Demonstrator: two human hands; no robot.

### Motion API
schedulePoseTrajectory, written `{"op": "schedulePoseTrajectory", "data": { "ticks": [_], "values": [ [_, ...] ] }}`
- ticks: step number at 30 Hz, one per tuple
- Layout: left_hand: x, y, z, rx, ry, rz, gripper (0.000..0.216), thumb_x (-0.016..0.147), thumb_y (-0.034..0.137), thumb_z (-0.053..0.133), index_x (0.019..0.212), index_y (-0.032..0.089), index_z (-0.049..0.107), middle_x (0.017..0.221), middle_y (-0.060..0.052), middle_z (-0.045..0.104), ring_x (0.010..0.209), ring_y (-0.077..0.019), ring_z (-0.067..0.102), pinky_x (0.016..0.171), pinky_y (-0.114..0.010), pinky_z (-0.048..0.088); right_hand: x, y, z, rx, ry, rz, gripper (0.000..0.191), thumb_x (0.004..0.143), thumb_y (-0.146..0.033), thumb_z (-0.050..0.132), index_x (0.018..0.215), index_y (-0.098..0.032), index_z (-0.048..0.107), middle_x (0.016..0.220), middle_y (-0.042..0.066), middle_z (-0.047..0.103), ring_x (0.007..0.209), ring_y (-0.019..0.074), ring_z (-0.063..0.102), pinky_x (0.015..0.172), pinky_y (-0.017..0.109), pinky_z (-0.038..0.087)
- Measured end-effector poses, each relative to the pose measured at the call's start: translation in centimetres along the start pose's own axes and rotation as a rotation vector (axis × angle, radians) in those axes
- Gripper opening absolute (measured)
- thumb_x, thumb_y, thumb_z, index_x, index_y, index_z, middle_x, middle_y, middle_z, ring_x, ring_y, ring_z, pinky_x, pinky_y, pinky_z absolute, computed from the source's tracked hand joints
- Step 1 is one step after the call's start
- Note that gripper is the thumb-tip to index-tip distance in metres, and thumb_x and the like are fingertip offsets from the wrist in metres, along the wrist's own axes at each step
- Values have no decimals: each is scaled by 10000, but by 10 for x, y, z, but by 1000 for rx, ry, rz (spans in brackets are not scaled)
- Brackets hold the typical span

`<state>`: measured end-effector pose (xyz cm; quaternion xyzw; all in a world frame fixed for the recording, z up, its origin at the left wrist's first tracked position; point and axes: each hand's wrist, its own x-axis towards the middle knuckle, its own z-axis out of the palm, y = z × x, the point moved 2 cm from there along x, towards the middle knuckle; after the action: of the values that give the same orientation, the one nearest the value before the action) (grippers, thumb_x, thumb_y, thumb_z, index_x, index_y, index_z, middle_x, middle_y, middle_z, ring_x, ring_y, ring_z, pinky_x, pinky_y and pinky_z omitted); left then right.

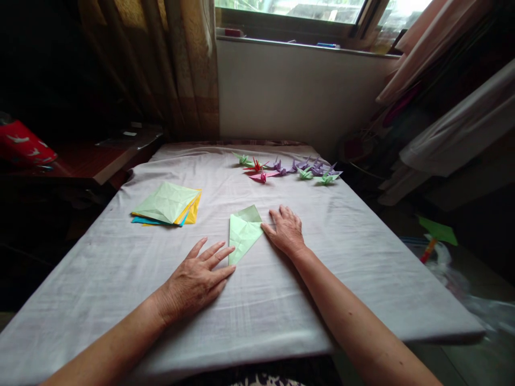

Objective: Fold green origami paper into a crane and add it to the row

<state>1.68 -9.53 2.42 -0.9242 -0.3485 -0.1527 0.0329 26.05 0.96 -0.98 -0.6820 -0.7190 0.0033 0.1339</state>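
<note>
A light green sheet of origami paper (246,234), folded into a kite shape with a darker flap at its far end, lies flat on the cloth in front of me. My left hand (198,276) rests at its near left, fingers spread, with the fingertips touching the lower point of the paper. At the right corner, the thumb of my right hand (286,229) touches the paper's edge; the other fingers lie stretched out on the cloth. To the left sits a stack of creased paper squares (166,202), light green on top, with yellow and blue below.
Several folded paper cranes (322,170) in purple, green, red and pink stand along the back right of the cloth-covered table (362,279). A brown wooden desk (100,163) adjoins at the left. Hanging clothes (462,118) and plastic bags (446,273) are beyond the right edge.
</note>
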Motion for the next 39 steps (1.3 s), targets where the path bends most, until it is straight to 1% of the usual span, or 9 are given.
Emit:
{"op": "schedulePoseTrajectory", "data": {
  "ticks": [7,13,18,21,26,30,34,36,39],
  "values": [
    [-4,-11,-6,-83,11,33,211,933,284,521,983,288,725,1362,-58,621,1277,-269,557,1152,-549,251,-1,-1,0,31,21,-14,495,919,-454,556,1334,-185,571,1490,190,448,1404,340,357,1107,514,265],
    [29,-51,3,-118,8,-147,293,962,274,459,1182,248,651,1314,-65,656,1280,-253,553,1123,-555,323,-2,5,1,192,226,-137,348,933,-303,532,1240,-180,640,1409,156,552,1321,301,473,1068,479,364],
    [73,-87,27,-128,-108,-259,623,800,56,473,1403,212,490,1445,-87,548,1382,-271,442,1165,-567,256,-8,6,-4,418,365,-340,307,886,-157,493,1124,-219,676,1186,83,702,1074,215,652,955,360,501],
    [88,-95,32,-155,-147,-217,644,766,38,472,1373,249,522,1348,-48,634,1334,-251,493,1165,-559,259,-13,0,-5,497,311,-394,357,854,-125,498,1155,-245,647,1153,57,710,963,182,690,850,296,549],
    [89,-97,26,-187,-159,-146,466,797,129,538,1223,292,635,1169,-38,697,1175,-232,578,1154,-562,243,-17,-10,-4,523,134,-378,512,755,-102,545,1255,-210,579,1234,91,669,687,147,657,745,302,562],
    [82,-99,26,-229,-113,-103,281,797,182,584,1045,272,682,1259,-51,650,1244,-249,526,1131,-522,296,-18,-14,-5,534,29,-383,579,697,-67,545,1258,-210,567,1098,60,705,647,137,621,709,284,539],
    [73,-98,27,-258,-78,-133,82,845,263,595,902,238,647,1306,-51,641,1316,-277,483,1126,-554,307,-18,-14,-7,570,53,-410,515,695,-48,532,1179,-208,601,998,42,692,737,149,637,700,262,528],
    [67,-95,22,-226,9,-140,83,878,279,569,839,226,620,1275,-50,663,1316,-285,494,1119,-574,313,-17,-13,-9,590,105,-406,432,735,-71,537,1135,-210,621,1035,53,677,758,145,651,676,250,529],
    [54,-87,11,-104,265,-212,107,891,253,552,797,218,589,1232,-74,684,1303,-280,518,1110,-537,352,-17,-12,-16,614,245,-384,279,821,-139,552,1075,-200,652,1050,71,667,753,145,660,645,248,533]
  ]
}}
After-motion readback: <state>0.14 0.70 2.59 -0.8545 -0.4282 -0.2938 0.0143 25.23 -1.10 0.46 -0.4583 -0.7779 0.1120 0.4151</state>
